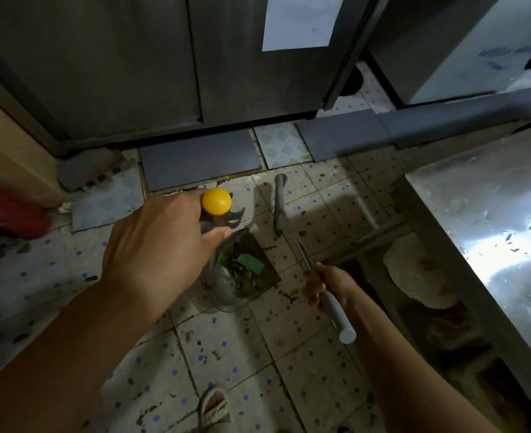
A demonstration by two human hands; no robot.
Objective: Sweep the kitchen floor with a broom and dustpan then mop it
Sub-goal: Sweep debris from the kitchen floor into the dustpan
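Observation:
My left hand (161,245) grips the top of the dustpan's upright handle, which ends in a yellow cap (216,200). Black comb teeth (236,217) jut out just below the cap. The dustpan (258,276) rests on the tiled floor under that hand and holds dark scraps and a green piece. My right hand (329,289) grips the broom's grey handle (339,317) near its end. The thin shaft runs up and left to the grey broom head (279,204), which is on the floor just right of the dustpan.
Steel cabinet doors (117,73) close off the back. A steel table (492,220) with a lower shelf fills the right side. A red object (11,210) and a cardboard box (5,157) stand at the left. Dirt specks dot the floor tiles (242,354). My sandalled foot (214,407) is at the bottom.

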